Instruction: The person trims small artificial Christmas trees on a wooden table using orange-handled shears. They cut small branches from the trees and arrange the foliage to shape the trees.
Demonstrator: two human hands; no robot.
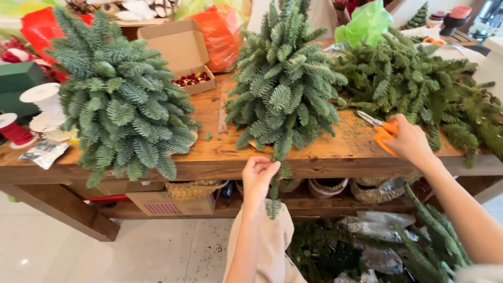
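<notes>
My left hand (258, 175) pinches a thin fir sprig (274, 196) that hangs down past the front edge of the wooden table (220, 157). The sprig dangles just below a small cone-shaped fir tree arrangement (283, 84) standing at the table's middle. My right hand (408, 142) rests on the table to the right and grips orange-handled scissors (382, 131), blades pointing left toward the tree. A second, wider fir arrangement (120, 105) stands on the left.
A heap of loose fir branches (414, 78) covers the table's right side. An open cardboard box with red berries (191, 78), ribbon spools (39, 99) and orange bags (220, 36) sit at the back and left. Baskets (327, 186) and boxes fill the shelf below.
</notes>
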